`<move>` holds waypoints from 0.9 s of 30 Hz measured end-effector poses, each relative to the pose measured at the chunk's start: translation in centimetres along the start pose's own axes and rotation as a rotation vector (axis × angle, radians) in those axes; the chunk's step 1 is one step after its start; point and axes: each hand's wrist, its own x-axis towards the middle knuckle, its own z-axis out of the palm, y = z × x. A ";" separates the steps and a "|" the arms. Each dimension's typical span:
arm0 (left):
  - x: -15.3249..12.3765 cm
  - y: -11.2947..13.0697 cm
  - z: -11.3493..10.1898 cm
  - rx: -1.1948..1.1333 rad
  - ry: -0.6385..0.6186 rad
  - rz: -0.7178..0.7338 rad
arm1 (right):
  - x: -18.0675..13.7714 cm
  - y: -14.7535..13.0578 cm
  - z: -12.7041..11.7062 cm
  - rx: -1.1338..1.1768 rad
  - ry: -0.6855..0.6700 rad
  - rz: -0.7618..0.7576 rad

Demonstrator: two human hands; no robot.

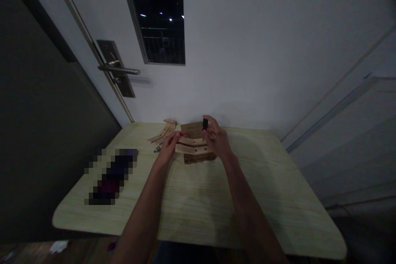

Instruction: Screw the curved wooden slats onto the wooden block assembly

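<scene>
My right hand point(218, 138) grips a short black-handled tool, seemingly a screwdriver point(205, 123), held upright between thumb and fingers. Its lower end points down at the right part of a bent wooden piece point(188, 141); whether it touches a screw there is too small to tell. At that piece's left end, my left hand point(170, 144) is closed, with its fingertips pressed on the wood. A second bent wooden piece point(190, 149) with dark holes lies in front, alongside the first. Beneath both lies a brown corrugated cardboard piece point(198, 158).
More bent wooden pieces point(163, 133) lie at the back left, with small metal screws point(158, 149) near my left hand. A blurred-out dark object point(114, 179) rests on the left of the table point(262, 202). Behind stands a white door with a metal handle point(123, 70).
</scene>
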 end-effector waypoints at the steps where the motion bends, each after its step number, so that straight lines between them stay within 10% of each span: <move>1: 0.0 0.0 0.0 -0.004 0.001 -0.002 | 0.0 0.0 0.0 0.005 0.000 0.002; 27: -0.2 -0.1 0.0 -0.030 0.010 -0.003 | 0.1 -0.1 -0.2 -0.005 -0.016 0.025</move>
